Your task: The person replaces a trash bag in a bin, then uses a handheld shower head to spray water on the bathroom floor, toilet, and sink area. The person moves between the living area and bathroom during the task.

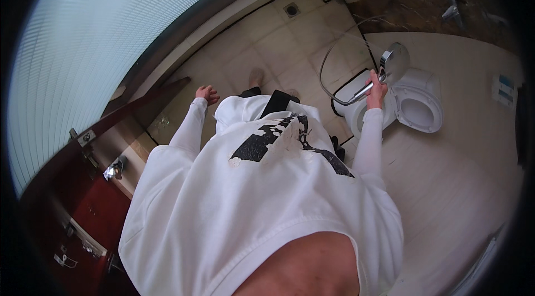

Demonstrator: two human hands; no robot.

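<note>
My right hand [376, 91], at the right, is wrapped around the handle of a chrome handheld shower head [397, 62]. Its round face is tilted up and to the right, and its flexible hose [321, 70] loops from the lower end of the handle toward the far wall. Just below and beyond that hand is a white toilet [437, 107], partly covered by my forearm. My left hand [208, 94] hangs out to the left with loosely bent fingers, and I see nothing in it. No water shows coming from the shower head.
A chrome tap [451, 10] is fixed on the brown marbled wall [407, 9] at the far right. Far ahead, a square drain [291, 10] sits in the tiled floor [267, 45]. On the left are a dark red door [83, 201] with a metal knob [115, 168] and a ribbed pale window [95, 34].
</note>
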